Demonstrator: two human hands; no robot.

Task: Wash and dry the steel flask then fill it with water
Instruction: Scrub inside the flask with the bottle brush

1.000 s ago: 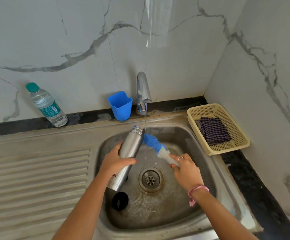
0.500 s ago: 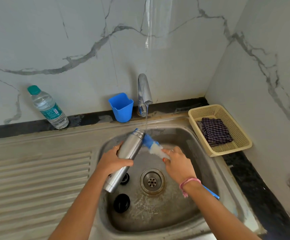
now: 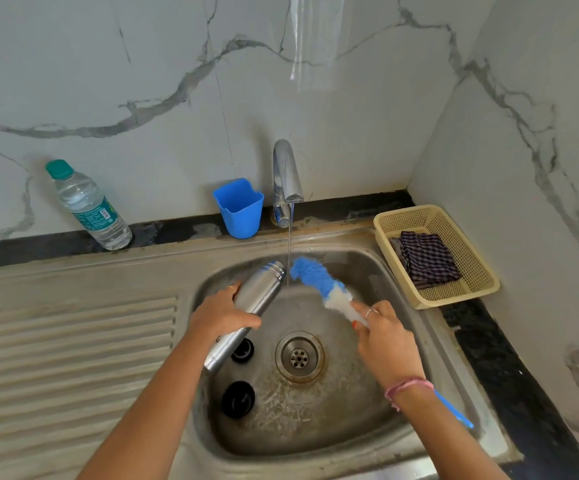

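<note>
Two black caps (image 3: 238, 399) beside sink (image 3: 402, 271) drain (image 3: 299, 357)

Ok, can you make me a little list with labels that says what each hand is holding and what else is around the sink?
left hand: grips the steel flask, tilted, mouth up toward the water stream
right hand: holds the bottle brush, its blue head outside the flask
tap: running, thin stream falling between flask and brush
sink: two black caps on the bottom near the drain
basket: holds a checked cloth
counter: water bottle, blue cup
</note>
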